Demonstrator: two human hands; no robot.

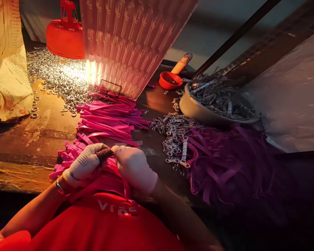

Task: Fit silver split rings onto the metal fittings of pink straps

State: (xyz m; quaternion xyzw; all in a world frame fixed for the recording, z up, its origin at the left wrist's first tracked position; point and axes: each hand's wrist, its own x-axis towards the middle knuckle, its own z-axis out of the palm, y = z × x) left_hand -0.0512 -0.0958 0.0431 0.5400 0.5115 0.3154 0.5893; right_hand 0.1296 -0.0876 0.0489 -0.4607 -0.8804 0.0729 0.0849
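Clearly, in the head view, pale letters starting with "Vr" are showing on the red cloth shirt [115, 223], the rest running too indistinct to read. Fine print is covering the crumpled tan paper bag [9, 66] — too small to make out.

The left hand [86, 162], in a white knitted glove with dark dots and a brown-wrapped fingertip, is curling closed; what it is pinching is hidden. The right hand [134, 165], in a plain white glove, is gripping a flat magenta strap [127, 190], which is trailing downward from between the meeting fingertips, just above the shirt. Beneath and beyond the hands, smooth magenta straps [104, 123] are lying in bundles on the worn, scuffed brown tabletop [42, 134].

A red dome-shaped lamp [64, 38] is lighting a heap of shiny silver metal rings [65, 82], and a ribbed translucent plastic sheet [131, 42] is leaning beside it. On the right, linked silver metal pieces [174, 134] are spilling near a rounded grey basin [199, 106] — more metal is filling it — while limp purple straps [232, 164] are tangling in front. A small red bowl [167, 82] is sitting behind.
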